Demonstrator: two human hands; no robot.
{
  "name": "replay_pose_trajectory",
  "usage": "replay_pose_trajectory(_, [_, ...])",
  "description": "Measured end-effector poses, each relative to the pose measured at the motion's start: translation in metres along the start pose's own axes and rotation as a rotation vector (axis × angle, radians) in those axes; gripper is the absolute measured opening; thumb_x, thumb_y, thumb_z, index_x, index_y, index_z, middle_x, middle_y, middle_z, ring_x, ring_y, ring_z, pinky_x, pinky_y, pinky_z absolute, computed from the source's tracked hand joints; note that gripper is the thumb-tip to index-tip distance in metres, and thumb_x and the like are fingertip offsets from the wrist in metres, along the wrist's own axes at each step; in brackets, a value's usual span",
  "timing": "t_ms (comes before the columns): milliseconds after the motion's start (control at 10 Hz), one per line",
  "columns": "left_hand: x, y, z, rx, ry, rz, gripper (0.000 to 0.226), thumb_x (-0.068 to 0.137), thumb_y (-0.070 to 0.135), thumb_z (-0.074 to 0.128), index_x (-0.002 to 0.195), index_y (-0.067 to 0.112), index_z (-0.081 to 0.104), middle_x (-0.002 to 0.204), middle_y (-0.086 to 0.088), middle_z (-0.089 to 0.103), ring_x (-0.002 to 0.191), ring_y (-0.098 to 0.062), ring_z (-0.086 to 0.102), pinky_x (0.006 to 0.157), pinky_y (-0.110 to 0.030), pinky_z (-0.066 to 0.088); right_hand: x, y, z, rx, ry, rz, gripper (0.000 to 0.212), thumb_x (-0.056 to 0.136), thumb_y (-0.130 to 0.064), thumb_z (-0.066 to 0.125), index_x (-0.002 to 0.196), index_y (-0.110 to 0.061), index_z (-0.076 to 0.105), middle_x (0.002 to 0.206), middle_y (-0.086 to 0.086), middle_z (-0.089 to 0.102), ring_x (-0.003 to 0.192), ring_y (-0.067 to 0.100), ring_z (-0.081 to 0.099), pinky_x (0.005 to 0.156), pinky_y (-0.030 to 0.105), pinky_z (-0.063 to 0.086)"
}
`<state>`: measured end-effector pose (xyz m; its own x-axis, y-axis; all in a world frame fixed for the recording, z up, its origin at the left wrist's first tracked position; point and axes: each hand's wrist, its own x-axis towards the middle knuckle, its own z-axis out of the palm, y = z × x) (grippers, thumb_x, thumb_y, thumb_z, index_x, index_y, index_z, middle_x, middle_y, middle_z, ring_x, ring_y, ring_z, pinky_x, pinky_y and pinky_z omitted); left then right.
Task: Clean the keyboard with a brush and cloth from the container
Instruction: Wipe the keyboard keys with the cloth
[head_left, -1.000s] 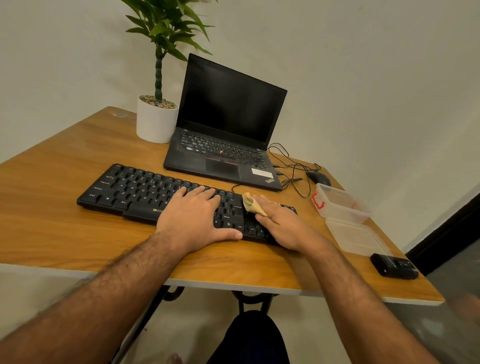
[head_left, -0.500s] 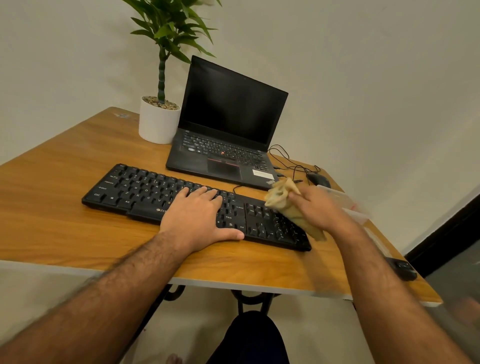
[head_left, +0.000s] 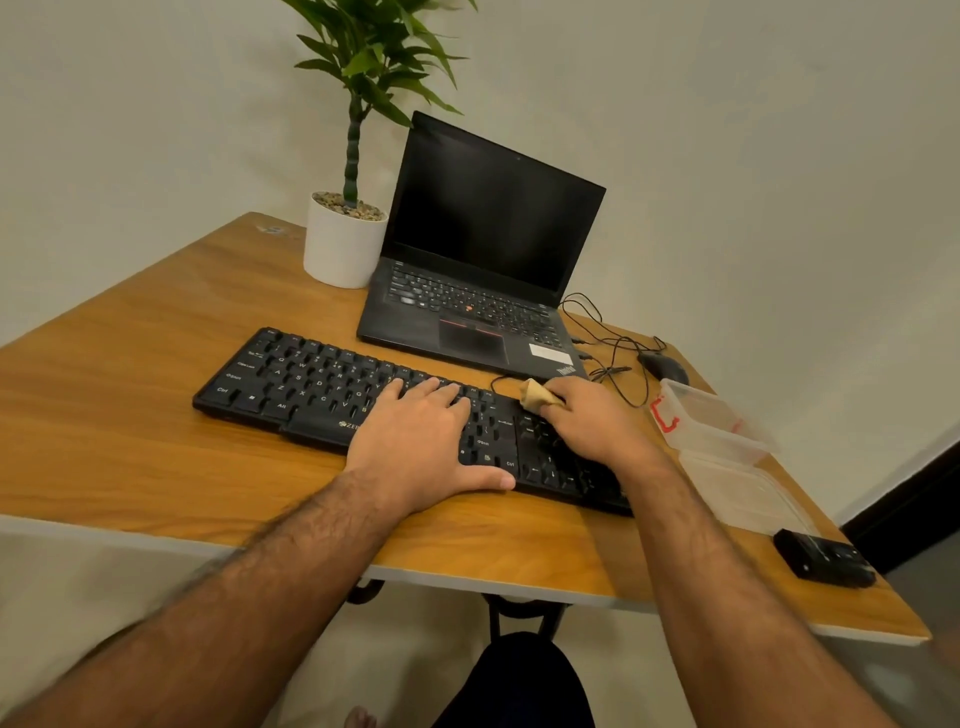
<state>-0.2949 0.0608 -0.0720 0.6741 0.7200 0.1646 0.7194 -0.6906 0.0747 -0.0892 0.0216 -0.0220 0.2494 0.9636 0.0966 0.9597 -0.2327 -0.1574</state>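
Cloth (head_left: 537, 395) pokes out ahead of right hand (head_left: 592, 423)'s grip, on keyboard (head_left: 322, 384).

Keyboard (head_left: 322, 395) on the surface (head_left: 130, 415), before the laptop (head_left: 478, 291); plant pot (head_left: 343, 249) left of the laptop, container (head_left: 711, 421) right of the keyboard.

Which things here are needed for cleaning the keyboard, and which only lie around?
Needed: keyboard, cloth in right hand, left hand, container.
Lying around: laptop, potted plant, mouse, lid, small black device.
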Motion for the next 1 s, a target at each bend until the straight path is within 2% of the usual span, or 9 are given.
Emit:
replay_pose_trajectory(200, [0.001, 0.000, 0.001, 0.003, 0.014, 0.002, 0.117, 0.068, 0.098, 0.025, 0.154, 0.019, 0.032, 0.163, -0.001, 0.028, 0.151, -0.020, 0.021, 0.123, -0.048, 0.014, 0.007, -0.020, 0.003, 0.065, -0.025, -0.161, 0.026, 0.099, -0.019, 0.055, 0.121, -0.022, 0.069, 0.109, -0.002, 0.061, 0.102, 0.014, 0.053, 0.089, 0.035, 0.046])
replay_pose_trajectory(300, [0.000, 0.000, 0.001, -0.001, 0.015, -0.006, 0.117, 0.067, 0.099, 0.024, 0.154, 0.020, 0.032, 0.163, 0.000, 0.028, 0.151, -0.019, 0.021, 0.123, -0.047, 0.014, 0.009, -0.016, 0.003, 0.005, -0.056, -0.199, 0.033, 0.099, -0.016, 0.051, 0.128, -0.023, 0.065, 0.113, -0.002, 0.059, 0.105, 0.013, 0.051, 0.093, 0.033, 0.044])
replay_pose_trajectory(500, [0.001, 0.000, 0.001, -0.008, 0.014, -0.014, 0.118, 0.067, 0.099, 0.024, 0.154, 0.020, 0.033, 0.163, 0.001, 0.028, 0.151, -0.019, 0.021, 0.123, -0.047, 0.013, 0.017, -0.007, -0.012, -0.205, -0.086, -0.180, 0.036, 0.096, -0.015, 0.049, 0.127, -0.024, 0.067, 0.115, -0.002, 0.057, 0.103, 0.012, 0.049, 0.086, 0.028, 0.043])
replay_pose_trajectory(700, [-0.001, 0.000, 0.000, -0.002, 0.024, -0.008, 0.118, 0.066, 0.099, 0.024, 0.154, 0.020, 0.033, 0.162, 0.001, 0.029, 0.150, -0.018, 0.022, 0.123, -0.047, 0.014, 0.009, -0.026, 0.007, -0.056, -0.012, -0.186, 0.039, 0.099, -0.013, 0.046, 0.132, -0.024, 0.063, 0.115, -0.001, 0.055, 0.109, 0.014, 0.049, 0.095, 0.032, 0.044])
replay_pose_trajectory(800, [-0.001, 0.000, -0.001, 0.008, 0.010, -0.014, 0.121, 0.063, 0.100, 0.025, 0.154, 0.021, 0.033, 0.162, 0.001, 0.028, 0.151, -0.018, 0.021, 0.123, -0.047, 0.014, 0.001, -0.012, -0.001, -0.062, -0.038, -0.113, 0.039, 0.098, -0.015, 0.047, 0.134, -0.024, 0.061, 0.119, -0.001, 0.057, 0.109, 0.015, 0.050, 0.094, 0.033, 0.045])
replay_pose_trajectory(900, [-0.001, 0.001, -0.003, 0.013, 0.002, -0.015, 0.123, 0.061, 0.101, 0.026, 0.154, 0.021, 0.032, 0.163, 0.001, 0.028, 0.151, -0.019, 0.021, 0.123, -0.047, 0.014, -0.009, -0.003, -0.011, -0.055, -0.003, -0.074, 0.035, 0.096, -0.012, 0.049, 0.124, -0.021, 0.068, 0.114, -0.003, 0.061, 0.106, 0.016, 0.055, 0.083, 0.030, 0.046])
replay_pose_trajectory(1000, [-0.002, 0.001, -0.002, 0.013, 0.009, -0.017, 0.124, 0.060, 0.102, 0.025, 0.154, 0.021, 0.032, 0.163, 0.001, 0.028, 0.151, -0.018, 0.021, 0.123, -0.047, 0.014, -0.027, -0.010, -0.009, 0.023, 0.036, -0.153, 0.030, 0.096, -0.012, 0.051, 0.118, -0.018, 0.070, 0.107, -0.006, 0.059, 0.100, 0.015, 0.055, 0.078, 0.029, 0.044])
